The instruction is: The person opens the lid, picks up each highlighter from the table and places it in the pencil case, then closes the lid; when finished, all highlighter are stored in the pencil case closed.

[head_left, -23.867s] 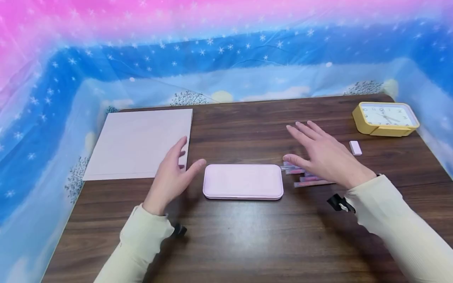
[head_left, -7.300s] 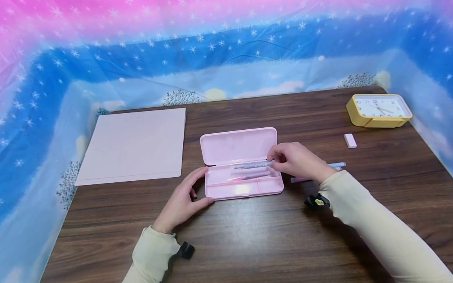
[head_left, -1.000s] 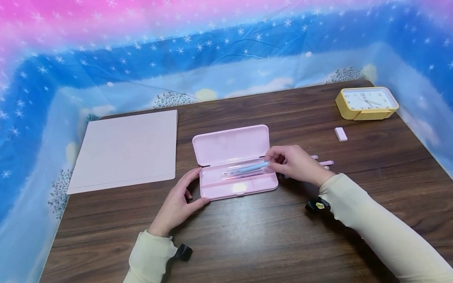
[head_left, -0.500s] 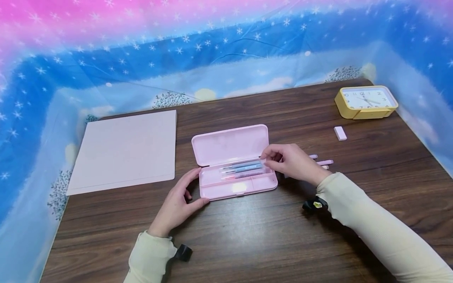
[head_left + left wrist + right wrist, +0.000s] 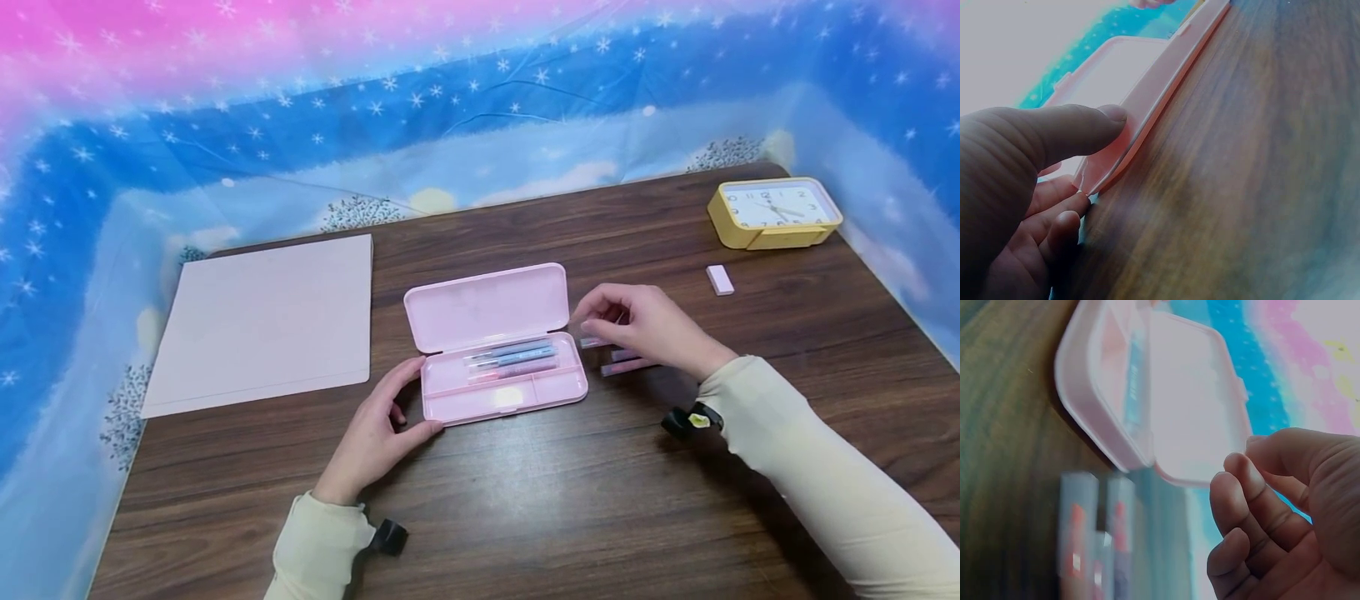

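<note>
A pink pencil case (image 5: 487, 310) lies on the table with its lid raised. Several slim pens (image 5: 519, 360), bluish and pink-purple, lie in its rear compartment; the front compartments look bare. My left hand (image 5: 375, 437) holds the case by its left end, thumb at the front corner and fingers round the side. To the right of the case, my right hand (image 5: 652, 327) hovers over loose pens (image 5: 628, 367) with clear caps, its fingers loosely bent. In the right wrist view nothing shows between its fingertips, and the loose pens (image 5: 1075, 531) lie below, blurred.
A flat white board or pad (image 5: 262, 321) lies at the left. A small white eraser (image 5: 720, 280) sits to the right, in front of a yellow clock (image 5: 776, 215). A patterned cloth (image 5: 450, 125) hangs round the dark wooden table (image 5: 525, 517).
The case was closed in the oldest frame. Pens have moved from the table into it. Just now the right hand let go of a light-blue pen inside and moved right, over the loose pens.
</note>
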{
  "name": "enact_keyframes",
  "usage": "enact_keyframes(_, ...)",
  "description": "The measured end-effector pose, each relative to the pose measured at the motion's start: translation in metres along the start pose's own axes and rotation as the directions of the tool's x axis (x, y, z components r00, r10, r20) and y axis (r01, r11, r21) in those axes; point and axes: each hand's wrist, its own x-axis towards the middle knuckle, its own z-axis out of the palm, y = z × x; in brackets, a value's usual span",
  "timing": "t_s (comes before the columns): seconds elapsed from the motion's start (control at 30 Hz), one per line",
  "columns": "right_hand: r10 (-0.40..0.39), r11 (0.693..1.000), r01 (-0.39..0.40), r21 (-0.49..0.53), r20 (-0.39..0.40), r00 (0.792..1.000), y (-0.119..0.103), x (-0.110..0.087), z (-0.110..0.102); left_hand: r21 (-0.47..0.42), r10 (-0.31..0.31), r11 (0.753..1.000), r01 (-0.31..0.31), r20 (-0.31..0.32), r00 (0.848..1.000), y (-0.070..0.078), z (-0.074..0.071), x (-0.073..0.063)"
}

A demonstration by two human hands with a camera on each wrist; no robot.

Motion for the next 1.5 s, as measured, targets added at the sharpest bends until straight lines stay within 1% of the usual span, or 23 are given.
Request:
enact_keyframes(0.1,0.003,1.000,-0.004,-0.026,-0.027,1.000,-0.001,-0.002,-0.010,-0.002,-0.002,1.000,0.002,-0.002,1.000,0.000,0.000,0.000)
enact_keyframes(0.27,0.029,0.998,-0.033,-0.052,-0.070,0.997,-0.001,-0.007,-0.025,-0.002,0.000,1.000,0.000,-0.001,1.000,0.000,0.000,0.000)
enact_keyframes(0.4,0.049,0.997,-0.053,-0.062,-0.060,0.997,0.001,-0.012,-0.038,0.000,0.001,1.000,-0.001,-0.003,1.000,0.000,0.001,-0.001)
enact_keyframes(0.57,0.096,0.991,-0.102,-0.082,-0.064,0.993,0.007,-0.021,-0.052,0.001,0.005,1.000,-0.005,-0.004,1.000,0.000,0.000,-0.001)
enact_keyframes(0.73,0.124,0.987,-0.131,-0.091,-0.080,0.989,0.017,-0.033,-0.066,0.002,0.003,1.000,-0.003,-0.007,1.000,0.001,0.000,-0.001)
enact_keyframes(0.9,0.142,0.981,-0.151,-0.124,-0.078,0.987,0.033,-0.046,-0.079,-0.001,0.002,1.000,-0.002,-0.009,1.000,0.000,0.000,-0.002)
enact_keyframes(1.0,0.156,0.978,-0.166,-0.128,-0.080,0.984,0.045,-0.052,-0.083,-0.003,0.003,1.000,-0.003,-0.009,1.000,0.000,0.001,-0.001)
enact_keyframes(1.1,0.172,0.977,-0.181,-0.111,-0.079,0.982,0.055,-0.057,-0.084,-0.002,0.001,1.000,-0.001,-0.008,1.000,0.000,0.001,-0.001)
enact_keyframes(1.17,0.180,0.978,-0.186,-0.100,-0.065,0.982,0.062,-0.059,-0.084,0.000,-0.003,1.000,0.003,-0.008,1.000,0.000,0.000,-0.002)
enact_keyframes(1.23,0.206,0.974,-0.209,-0.091,-0.050,0.977,0.067,-0.062,-0.083,0.001,-0.007,1.000,0.007,-0.005,1.000,0.000,0.000,-0.002)
enact_keyframes(1.4,0.281,0.956,-0.276,-0.102,0.030,0.959,0.082,-0.066,-0.081,0.003,-0.008,1.000,0.008,-0.001,1.000,0.000,0.001,-0.001)
enact_keyframes(1.5,0.302,0.949,-0.292,-0.120,0.076,0.950,0.089,-0.067,-0.079,0.001,-0.001,1.000,0.001,-0.001,1.000,0.001,0.002,0.000)
